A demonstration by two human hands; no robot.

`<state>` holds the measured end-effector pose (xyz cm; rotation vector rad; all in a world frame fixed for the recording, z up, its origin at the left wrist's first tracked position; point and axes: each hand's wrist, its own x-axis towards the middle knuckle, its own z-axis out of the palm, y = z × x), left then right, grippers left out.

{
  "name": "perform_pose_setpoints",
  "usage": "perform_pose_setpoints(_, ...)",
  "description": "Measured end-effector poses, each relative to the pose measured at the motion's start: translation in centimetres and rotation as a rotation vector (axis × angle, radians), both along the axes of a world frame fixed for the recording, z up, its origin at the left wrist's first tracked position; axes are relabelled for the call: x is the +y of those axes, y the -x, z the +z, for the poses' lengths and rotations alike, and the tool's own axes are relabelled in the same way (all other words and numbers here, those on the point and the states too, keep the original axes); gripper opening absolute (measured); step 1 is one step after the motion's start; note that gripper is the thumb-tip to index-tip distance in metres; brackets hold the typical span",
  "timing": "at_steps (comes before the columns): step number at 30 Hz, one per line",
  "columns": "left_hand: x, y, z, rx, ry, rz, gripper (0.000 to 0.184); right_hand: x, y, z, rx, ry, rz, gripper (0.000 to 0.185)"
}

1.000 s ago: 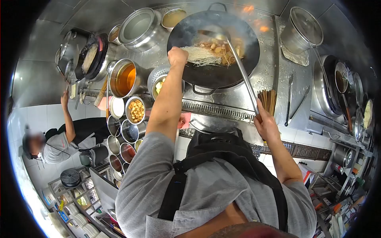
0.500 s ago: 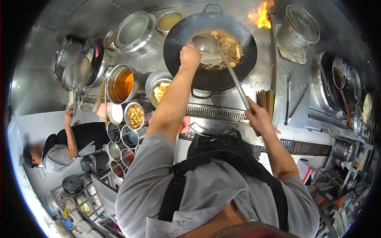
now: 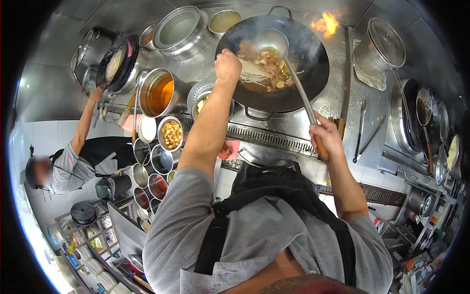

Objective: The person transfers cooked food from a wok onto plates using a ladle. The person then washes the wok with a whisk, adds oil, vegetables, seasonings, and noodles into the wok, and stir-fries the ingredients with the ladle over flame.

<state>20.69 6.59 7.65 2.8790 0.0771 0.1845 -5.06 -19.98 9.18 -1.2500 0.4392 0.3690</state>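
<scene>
A long-handled ladle (image 3: 305, 95) with a wooden grip end is in my right hand (image 3: 327, 135), fingers wrapped round the lower handle. Its round bowl tilts over the far side of a large black wok (image 3: 309, 73). Pale thin noodles (image 3: 252, 72) lie at the left of the food, beside browned pieces and shreds (image 3: 276, 73) in brown liquid. My left hand (image 3: 228, 67) is closed above the wok's left rim, close to the noodles. Whatever its fingers hold, if anything, is hidden. Steam rises from the wok.
Flames (image 3: 325, 24) burn behind the wok's right side. To the left stand a pot of orange liquid (image 3: 160, 93), a pot of browned chunks (image 3: 172, 134) and several metal containers. A strainer (image 3: 386, 44) rests at right. A co-worker (image 3: 73, 164) reaches toward black pans (image 3: 128, 63).
The ladle bowl has moved away from my left hand to the wok's far side, and the food has shifted. My left hand has moved toward the left rim. The co-worker's arm now reaches farther.
</scene>
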Motion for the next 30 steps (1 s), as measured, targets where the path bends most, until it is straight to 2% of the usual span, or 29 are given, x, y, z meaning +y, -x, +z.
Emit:
perform_pose_setpoints(1, 0.1, -0.2, -0.7, 0.005, -0.002, -0.004, 0.022, 0.0, 1.0, 0.7, 0.005, -0.002, -0.004, 0.059)
perform_pose_setpoints(3, 0.2, -0.7, -1.9, -0.049, 0.057, 0.011, 0.024, 0.0, 3.4, 2.0, -0.055, 0.409, 0.174, 0.058)
perform_pose_setpoints(5, -0.5, -0.3, -2.6, -0.073, 0.08, 0.01, 0.023, 0.2, 5.4, 2.0, -0.121, 0.653, 0.306, 0.058)
perform_pose_setpoints(7, -1.5, 0.4, -3.4, -0.093, 0.103, 0.002, 0.022, 0.6, 6.6, -1.5, -0.376, 0.985, 0.37, 0.06)
perform_pose_setpoints(8, -2.0, 0.6, -3.9, -0.13, 0.131, -0.012, 0.021, 0.8, 6.9, -2.9, -0.354, 0.947, 0.333, 0.06)
perform_pose_setpoints(9, -2.5, 0.7, -4.3, -0.169, 0.16, -0.021, 0.02, 0.6, 6.7, -2.3, -0.355, 0.954, 0.328, 0.06)
perform_pose_setpoints(11, -2.9, 0.9, -4.1, -0.166, 0.156, -0.027, 0.02, 0.5, 6.3, -0.4, -0.143, 0.785, 0.301, 0.058)
perform_pose_setpoints(13, -3.3, 1.1, -3.1, -0.13, 0.175, -0.028, 0.026, -0.2, 6.0, 1.1, -0.072, 0.679, 0.206, 0.055)
perform_pose_setpoints(15, -3.5, 1.5, -2.1, -0.078, 0.174, -0.015, 0.032, -1.5, 5.5, 0.9, -0.185, 0.92, 0.171, 0.055)
perform_pose_setpoints(17, -3.2, 1.9, -1.0, -0.022, 0.165, -0.002, 0.038, -1.9, 4.7, 0.8, -0.193, 0.981, 0.136, 0.055)
perform_pose_setpoints(18, -3.2, 2.3, 0.4, 0.208, 0.248, 0.028, 0.043, -2.1, 4.5, 0.7, -0.202, 1.043, 0.096, 0.054)
perform_pose_setpoints(19, -3.2, 2.4, 1.1, 0.436, 0.331, 0.058, 0.048, -2.2, 4.4, -0.3, -0.2, 1.041, 0.096, 0.054)
perform_pose_setpoints(21, -2.8, 2.4, -1.6, 0.412, 0.298, 0.073, 0.048, -2.1, 4.5, -3.2, -0.112, 0.841, 0.009, 0.057)
perform_pose_setpoints(22, -2.8, 2.5, -2.3, 0.381, 0.267, 0.087, 0.048, -1.1, 4.5, -2.6, -0.079, 0.717, 0.006, 0.059)
perform_pose_setpoints(23, -2.9, 2.8, -3.2, 0.381, 0.265, 0.094, 0.048, 0.0, 4.5, -2.8, -0.02, 0.351, -0.073, 0.061)
perform_pose_setpoints(25, -3.4, 4.0, -3.9, 0.246, 0.221, 0.078, 0.046, 1.5, 4.0, -1.7, 0.005, 0.023, -0.126, 0.061)
perform_pose_setpoints(30, -4.0, 4.1, -4.0, 0.193, 0.24, -0.018, 0.042, 1.2, 4.2, -0.9, -0.002, 0.021, -0.109, 0.062)
